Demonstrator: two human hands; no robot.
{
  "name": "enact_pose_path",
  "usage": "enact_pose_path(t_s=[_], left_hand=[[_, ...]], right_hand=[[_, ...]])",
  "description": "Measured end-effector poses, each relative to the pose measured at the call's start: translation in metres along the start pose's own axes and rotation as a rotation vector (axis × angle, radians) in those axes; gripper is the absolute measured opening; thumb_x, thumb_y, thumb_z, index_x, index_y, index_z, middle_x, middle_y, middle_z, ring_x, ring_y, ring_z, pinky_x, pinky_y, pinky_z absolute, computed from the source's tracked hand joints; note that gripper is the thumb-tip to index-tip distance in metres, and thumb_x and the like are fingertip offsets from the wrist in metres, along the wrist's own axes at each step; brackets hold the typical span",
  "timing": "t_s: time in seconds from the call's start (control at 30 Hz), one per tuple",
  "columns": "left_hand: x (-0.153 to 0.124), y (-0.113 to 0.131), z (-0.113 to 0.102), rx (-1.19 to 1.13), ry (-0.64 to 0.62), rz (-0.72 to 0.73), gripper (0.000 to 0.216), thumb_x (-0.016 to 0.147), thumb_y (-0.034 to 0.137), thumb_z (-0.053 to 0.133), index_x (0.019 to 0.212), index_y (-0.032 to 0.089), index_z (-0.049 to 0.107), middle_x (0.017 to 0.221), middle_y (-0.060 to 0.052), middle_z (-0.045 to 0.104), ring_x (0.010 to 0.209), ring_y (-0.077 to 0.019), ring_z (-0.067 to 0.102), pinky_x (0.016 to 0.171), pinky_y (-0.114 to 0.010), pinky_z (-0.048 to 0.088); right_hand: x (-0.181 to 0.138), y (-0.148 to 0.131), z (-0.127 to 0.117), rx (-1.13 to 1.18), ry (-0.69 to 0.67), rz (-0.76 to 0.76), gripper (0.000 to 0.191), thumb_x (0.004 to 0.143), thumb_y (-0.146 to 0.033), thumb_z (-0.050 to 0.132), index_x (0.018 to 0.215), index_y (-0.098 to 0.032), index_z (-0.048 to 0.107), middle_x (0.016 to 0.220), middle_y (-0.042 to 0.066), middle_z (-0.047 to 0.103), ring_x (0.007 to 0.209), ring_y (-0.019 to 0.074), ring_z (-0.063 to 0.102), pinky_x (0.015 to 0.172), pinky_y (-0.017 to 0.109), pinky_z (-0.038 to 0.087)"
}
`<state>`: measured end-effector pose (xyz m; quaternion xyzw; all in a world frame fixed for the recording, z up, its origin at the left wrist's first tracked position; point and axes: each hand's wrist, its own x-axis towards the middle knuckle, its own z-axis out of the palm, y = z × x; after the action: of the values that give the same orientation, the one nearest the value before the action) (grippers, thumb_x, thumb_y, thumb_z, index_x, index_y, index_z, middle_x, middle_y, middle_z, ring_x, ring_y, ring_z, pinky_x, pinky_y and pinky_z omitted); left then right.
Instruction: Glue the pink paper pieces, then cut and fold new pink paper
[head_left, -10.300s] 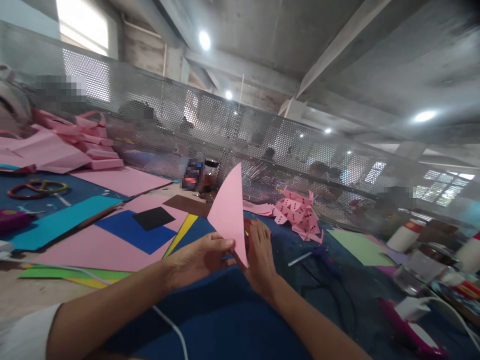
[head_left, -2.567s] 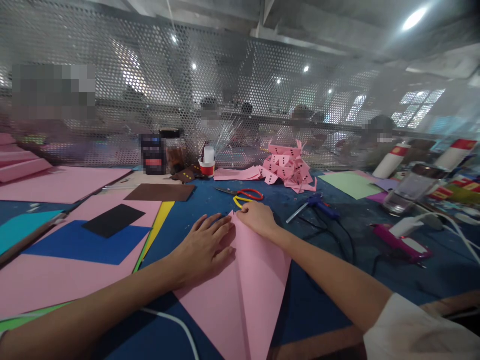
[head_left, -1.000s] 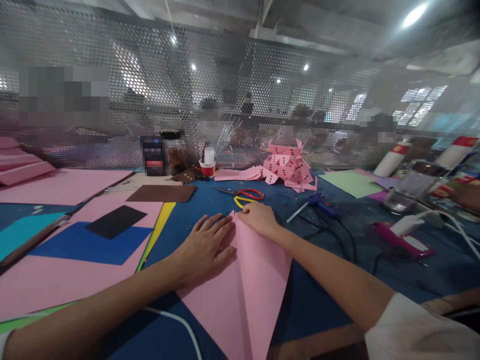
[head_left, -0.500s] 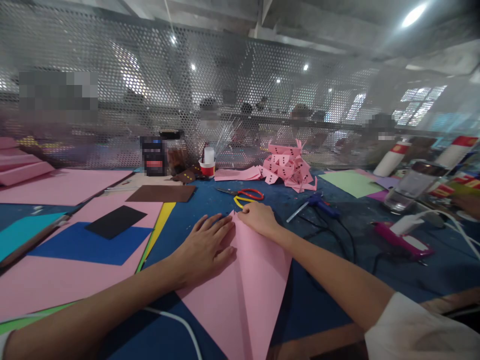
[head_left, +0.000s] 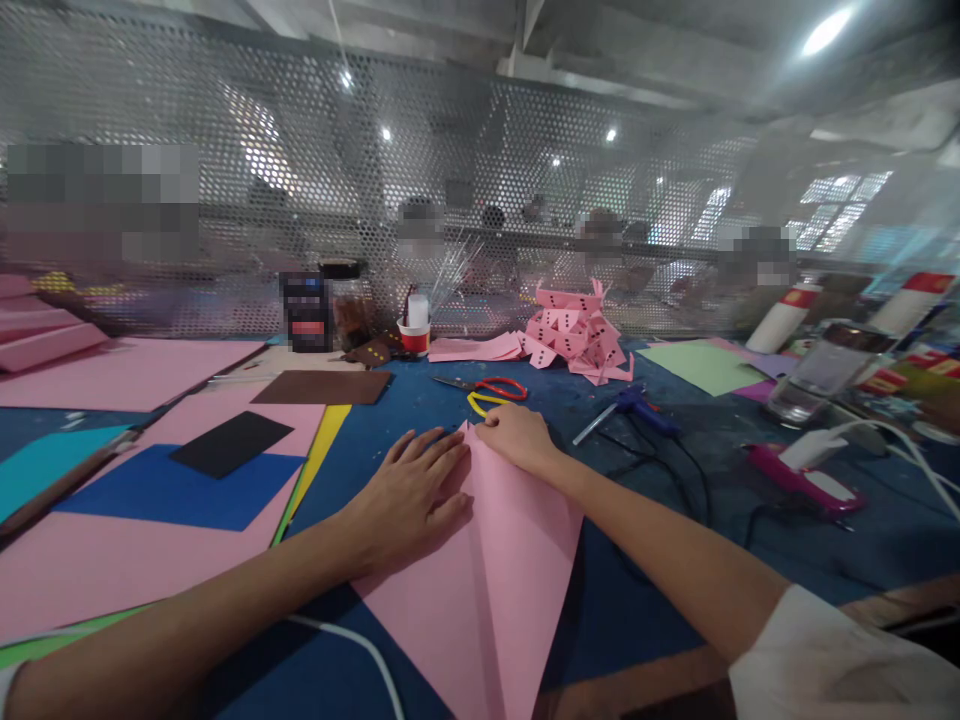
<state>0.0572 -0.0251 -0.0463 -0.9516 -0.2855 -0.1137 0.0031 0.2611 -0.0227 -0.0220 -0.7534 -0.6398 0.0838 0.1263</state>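
Observation:
A sheet of pink paper lies in front of me, folded over so that its right flap bulges up and narrows to a point at the far end. My left hand rests flat on its left part, fingers stretched out. At the far tip my right hand is closed, its curled fingers gripping the paper's folded edge. Just beyond the right hand lie scissors with one red and one yellow handle loop, their blades apart and pointing left.
Pink sheets, a blue card and a black card lie left. Right are a blue glue gun, a magenta tool, cables and a clear jar. Dotted pink paper pieces are piled at the back, before a perforated metal screen.

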Motion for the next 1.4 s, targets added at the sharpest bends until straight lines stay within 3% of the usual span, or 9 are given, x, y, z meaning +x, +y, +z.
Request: enact_pose_path(t_s=[0.73, 1.4], left_hand=[[0.003, 0.0008, -0.0055, -0.007, -0.041, -0.023, 0.06, 0.094, 0.052, 0.046, 0.146, 0.021, 0.045, 0.159, -0.006, 0.038, 0.148, -0.0311, 0.027, 0.12, -0.055, 0.021], [0.003, 0.0, -0.0032, 0.017, -0.036, -0.005, 0.063, 0.096, 0.054, 0.041, 0.148, 0.02, 0.042, 0.16, -0.006, 0.036, 0.148, -0.0308, 0.028, 0.121, -0.055, 0.02]], right_hand=[[0.006, -0.0004, 0.0039, 0.027, 0.086, 0.019, 0.034, 0.088, -0.049, 0.053, 0.082, -0.025, 0.077, 0.09, 0.005, 0.077, 0.088, 0.0221, 0.071, 0.073, 0.027, 0.045], [0.0046, -0.0011, 0.0042, 0.049, 0.092, 0.035, 0.023, 0.084, -0.037, 0.057, 0.085, -0.024, 0.076, 0.093, 0.006, 0.077, 0.09, 0.022, 0.07, 0.074, 0.027, 0.046]])
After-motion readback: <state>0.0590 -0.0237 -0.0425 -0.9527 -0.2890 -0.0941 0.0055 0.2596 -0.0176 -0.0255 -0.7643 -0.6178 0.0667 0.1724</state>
